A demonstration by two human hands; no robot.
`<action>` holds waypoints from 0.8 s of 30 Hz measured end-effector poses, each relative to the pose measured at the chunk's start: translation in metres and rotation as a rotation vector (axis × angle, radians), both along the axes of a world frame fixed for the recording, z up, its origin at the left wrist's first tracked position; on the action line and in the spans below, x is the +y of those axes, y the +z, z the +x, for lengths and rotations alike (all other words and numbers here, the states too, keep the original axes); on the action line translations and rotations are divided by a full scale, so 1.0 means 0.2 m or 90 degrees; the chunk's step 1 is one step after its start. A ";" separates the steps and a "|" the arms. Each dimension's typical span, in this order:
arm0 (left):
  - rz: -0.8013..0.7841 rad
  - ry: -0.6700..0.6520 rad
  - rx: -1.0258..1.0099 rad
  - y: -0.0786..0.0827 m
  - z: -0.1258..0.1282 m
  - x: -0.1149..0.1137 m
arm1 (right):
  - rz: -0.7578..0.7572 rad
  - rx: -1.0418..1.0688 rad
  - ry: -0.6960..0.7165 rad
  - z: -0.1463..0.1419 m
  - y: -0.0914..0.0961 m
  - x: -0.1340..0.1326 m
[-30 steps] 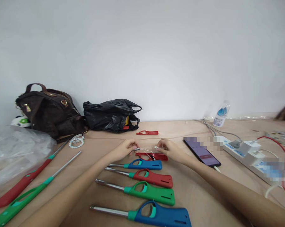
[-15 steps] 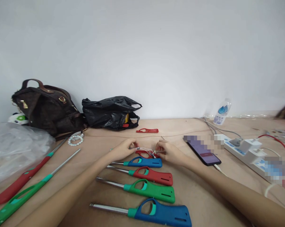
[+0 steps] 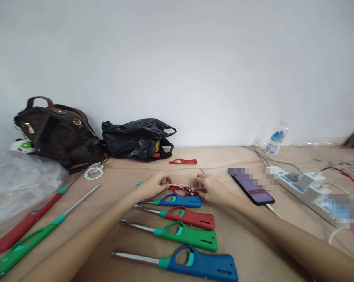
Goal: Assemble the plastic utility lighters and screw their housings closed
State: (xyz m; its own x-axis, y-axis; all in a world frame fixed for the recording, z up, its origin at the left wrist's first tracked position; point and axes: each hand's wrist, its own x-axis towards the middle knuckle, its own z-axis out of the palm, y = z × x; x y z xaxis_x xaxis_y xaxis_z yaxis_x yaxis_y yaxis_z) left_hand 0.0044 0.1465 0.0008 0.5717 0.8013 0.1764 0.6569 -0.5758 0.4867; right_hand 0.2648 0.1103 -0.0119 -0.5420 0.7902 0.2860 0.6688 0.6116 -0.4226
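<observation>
My left hand (image 3: 156, 185) pinches one end of a thin wired part, with dark metal showing by its fingertips. White wires (image 3: 181, 185) run from there to my right hand (image 3: 208, 187), whose closed fingers grip a small part mostly hidden by them. Just under the wires lies a red lighter shell half (image 3: 177, 191). Nearer to me are several long-necked lighters in a column: a blue one (image 3: 179, 201), a red one (image 3: 191, 218), a green one (image 3: 194, 237) and a larger-looking blue one (image 3: 206, 266). A loose red shell half (image 3: 188, 161) lies beyond my hands.
At left are a red lighter (image 3: 21, 229), a green lighter (image 3: 27, 244), clear plastic (image 3: 21, 188) and a beaded bracelet (image 3: 94, 172). A dark backpack (image 3: 59, 133) and black plastic bag (image 3: 132, 139) stand behind. At right are a phone (image 3: 250, 186), power strip (image 3: 288, 182) and bottle (image 3: 275, 141).
Both hands stay nearly in place. My left fingers have shifted slightly, and a teal tip now shows left of that hand. The white wires have moved a little.
</observation>
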 end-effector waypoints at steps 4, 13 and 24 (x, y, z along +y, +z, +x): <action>-0.001 -0.007 0.000 0.00 0.00 0.00 | -0.005 -0.003 0.009 0.00 0.01 -0.01; 0.002 -0.011 0.006 0.02 0.01 -0.01 | 0.015 -0.016 0.033 0.01 0.01 0.00; -0.015 -0.028 0.013 0.03 0.02 -0.02 | 0.056 -0.036 0.047 0.01 0.00 0.01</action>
State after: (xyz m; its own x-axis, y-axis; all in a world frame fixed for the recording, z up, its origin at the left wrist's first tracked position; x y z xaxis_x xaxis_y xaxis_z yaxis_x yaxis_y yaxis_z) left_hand 0.0084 0.1421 0.0071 0.6096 0.7793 0.1454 0.6412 -0.5926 0.4875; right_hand 0.2666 0.1131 -0.0124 -0.6149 0.7207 0.3201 0.6421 0.6933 -0.3273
